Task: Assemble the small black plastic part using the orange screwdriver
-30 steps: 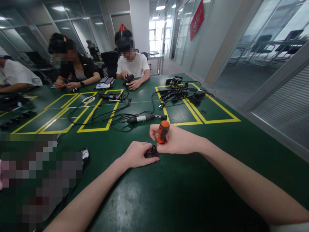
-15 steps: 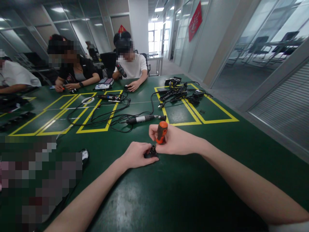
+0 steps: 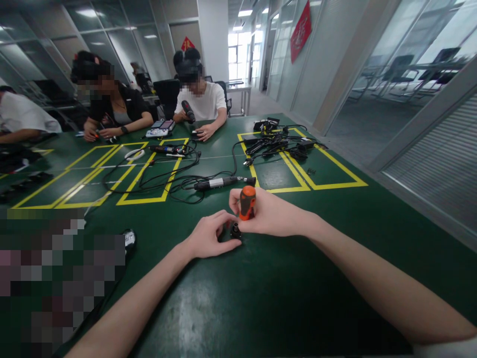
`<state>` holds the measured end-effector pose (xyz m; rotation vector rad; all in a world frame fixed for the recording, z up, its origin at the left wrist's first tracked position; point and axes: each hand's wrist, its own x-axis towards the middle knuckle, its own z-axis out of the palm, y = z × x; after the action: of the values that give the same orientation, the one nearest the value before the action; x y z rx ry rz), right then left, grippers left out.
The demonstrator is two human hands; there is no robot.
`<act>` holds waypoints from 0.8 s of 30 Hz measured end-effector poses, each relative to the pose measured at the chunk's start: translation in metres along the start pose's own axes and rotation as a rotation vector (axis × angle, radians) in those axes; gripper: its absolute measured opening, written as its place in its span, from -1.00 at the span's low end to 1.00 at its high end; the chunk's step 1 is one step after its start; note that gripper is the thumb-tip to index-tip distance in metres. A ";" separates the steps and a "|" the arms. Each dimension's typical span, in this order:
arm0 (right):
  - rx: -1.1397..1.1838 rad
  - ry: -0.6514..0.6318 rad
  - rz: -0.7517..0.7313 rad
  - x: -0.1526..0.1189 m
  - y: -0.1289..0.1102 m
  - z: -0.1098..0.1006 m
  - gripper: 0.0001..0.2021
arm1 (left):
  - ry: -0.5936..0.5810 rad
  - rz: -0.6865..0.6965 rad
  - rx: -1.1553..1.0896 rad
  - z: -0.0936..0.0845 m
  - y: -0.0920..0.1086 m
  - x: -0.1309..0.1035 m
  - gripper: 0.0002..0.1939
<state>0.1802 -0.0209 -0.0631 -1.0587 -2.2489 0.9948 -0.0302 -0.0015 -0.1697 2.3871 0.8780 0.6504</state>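
Note:
My right hand (image 3: pixel 274 214) is closed around a screwdriver (image 3: pixel 247 203) with an orange and dark grey handle, held upright. Its shaft is hidden behind my fingers. Just below and left of that handle, a small black part (image 3: pixel 235 230) with a round, ring-like top stands on the green table (image 3: pixel 223 303). My left hand (image 3: pixel 211 234) lies around the part with fingers and thumb spread apart. The thumb reaches along its near side, and the index finger arches past its top. Whether the thumb touches the part is hard to tell.
Beyond my hands lies a grey and black corded power tool (image 3: pixel 219 183). Tangled black cables (image 3: pixel 272 141) lie at the back right, near small dark bits (image 3: pixel 310 171). Another corded tool (image 3: pixel 167 149) is further left. Across the table, a person holds a drill (image 3: pixel 188 111).
My left fingers have lifted and spread away from the black part. The screwdriver has shifted slightly left and its handle has turned a little in my right hand.

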 end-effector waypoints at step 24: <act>-0.083 -0.037 0.001 0.003 -0.001 0.001 -0.88 | -0.003 -0.205 -0.315 0.006 0.009 0.002 -0.69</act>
<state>0.1776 -0.0196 -0.0627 -1.0845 -2.3379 0.9350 -0.0217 -0.0080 -0.1681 1.9890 0.9288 0.6506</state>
